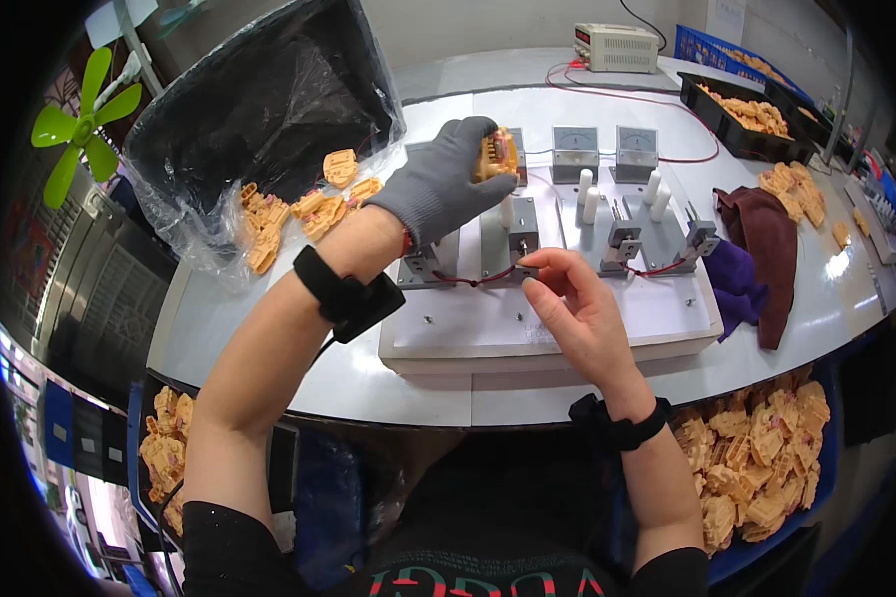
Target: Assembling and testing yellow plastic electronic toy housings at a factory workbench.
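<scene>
My left hand [448, 179], in a grey knitted glove, grips a small orange-tan moulded plastic part [498, 154] between thumb and fingers. It holds the part above the left side of a test fixture [448, 350] with a white base, near a grey metal block [524, 221]. My bare right hand [579, 306] is at the front of that block. Its fingers are bent, with the index fingertip at a small metal piece on the block and the thumb a little apart below. Whether the fingertip touches is hard to tell. Red wires [475, 282] run along the fixture front.
Two panel meters [575, 147] stand behind white posts [589, 206]. A black plastic-lined bin [259, 99] spills tan parts [319, 211] at left. Dark red cloth [767, 249] lies right. Bins of tan parts [757, 463] flank me; a power supply [615, 48] sits at the back.
</scene>
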`<state>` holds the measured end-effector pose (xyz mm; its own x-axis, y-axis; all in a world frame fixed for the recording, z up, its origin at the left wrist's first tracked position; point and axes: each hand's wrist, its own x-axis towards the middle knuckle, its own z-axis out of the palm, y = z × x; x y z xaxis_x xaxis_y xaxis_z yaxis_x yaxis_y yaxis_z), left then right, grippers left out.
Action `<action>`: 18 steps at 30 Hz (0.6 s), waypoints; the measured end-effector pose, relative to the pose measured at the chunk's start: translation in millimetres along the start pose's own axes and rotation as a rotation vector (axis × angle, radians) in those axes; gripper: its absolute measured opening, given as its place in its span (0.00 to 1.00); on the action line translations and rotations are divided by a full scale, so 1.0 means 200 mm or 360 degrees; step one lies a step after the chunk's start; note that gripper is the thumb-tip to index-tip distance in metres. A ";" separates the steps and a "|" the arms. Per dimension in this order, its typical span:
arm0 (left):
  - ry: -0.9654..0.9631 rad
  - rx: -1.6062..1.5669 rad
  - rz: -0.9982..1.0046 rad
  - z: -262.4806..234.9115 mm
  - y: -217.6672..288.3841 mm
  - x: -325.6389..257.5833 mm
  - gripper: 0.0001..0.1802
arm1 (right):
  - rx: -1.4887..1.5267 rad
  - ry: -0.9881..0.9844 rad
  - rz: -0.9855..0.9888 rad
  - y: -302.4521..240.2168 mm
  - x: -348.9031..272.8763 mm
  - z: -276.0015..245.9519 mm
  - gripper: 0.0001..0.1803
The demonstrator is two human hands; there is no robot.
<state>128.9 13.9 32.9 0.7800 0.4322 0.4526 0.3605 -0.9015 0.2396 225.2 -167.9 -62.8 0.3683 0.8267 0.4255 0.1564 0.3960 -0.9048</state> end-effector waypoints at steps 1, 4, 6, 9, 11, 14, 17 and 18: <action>-0.0070 0.0001 -0.0007 -0.01 0.02 0.00 0.32 | -0.0009 0.0010 -0.0022 0.01 0.00 -0.01 0.13; -0.0181 -0.0061 -0.0009 -0.05 0.06 -0.02 0.30 | 0.0005 0.0035 0.0011 0.00 0.00 -0.02 0.13; -0.0235 -0.0102 0.0232 -0.07 0.07 -0.06 0.25 | 0.0013 0.0022 0.0013 0.00 0.00 -0.01 0.14; -0.0282 -0.0031 0.0214 -0.05 0.10 -0.09 0.21 | -0.0008 0.0026 0.0036 0.01 -0.01 -0.01 0.14; -0.0395 0.0071 0.0157 -0.04 0.09 -0.11 0.20 | -0.0011 -0.0005 0.0032 0.00 0.00 0.01 0.14; -0.0590 0.0272 0.0072 -0.03 0.14 -0.08 0.23 | 0.0038 -0.0004 0.0078 0.00 -0.01 0.01 0.14; -0.0321 0.0045 0.0208 -0.06 0.01 -0.08 0.23 | 0.0004 0.0159 0.0004 0.02 0.00 0.01 0.19; -0.0114 -0.0171 0.0187 -0.10 -0.05 -0.08 0.22 | 0.0088 0.0216 0.0010 0.04 -0.01 -0.01 0.21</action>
<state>102.5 16.7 40.0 0.8494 0.3178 0.4214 0.2111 -0.9363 0.2806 227.7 -166.8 -70.1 0.4901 0.7691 0.4102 0.1045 0.4154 -0.9036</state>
